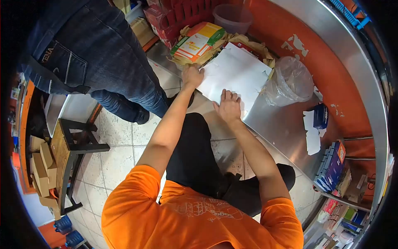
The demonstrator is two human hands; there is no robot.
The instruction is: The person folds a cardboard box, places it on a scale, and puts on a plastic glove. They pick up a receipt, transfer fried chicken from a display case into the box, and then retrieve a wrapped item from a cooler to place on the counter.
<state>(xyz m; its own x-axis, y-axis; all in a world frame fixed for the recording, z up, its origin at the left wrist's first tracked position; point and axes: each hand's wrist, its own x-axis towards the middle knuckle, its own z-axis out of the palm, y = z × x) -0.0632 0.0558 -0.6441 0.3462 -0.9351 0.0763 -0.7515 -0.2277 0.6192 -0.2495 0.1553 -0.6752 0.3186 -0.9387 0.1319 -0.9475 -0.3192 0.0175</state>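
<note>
1. Right hand (229,106) lies flat, fingers spread, on the near edge of the white sheet (236,70), which sits on the steel counter (282,124).
2. Left hand (192,76) pinches the sheet's far-left corner, fingers curled on it.
3. Risk: sheet overhangs the counter edge w/ torn-looking margins, so a hard pull could rip it.
4. Beyond: plastic bag (290,81) touching the sheet, boxes (198,40) crowd it; any snag crumples it.

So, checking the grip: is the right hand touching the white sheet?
Touching. The head view shows the right hand lying flat on the white sheet's near edge.
</note>
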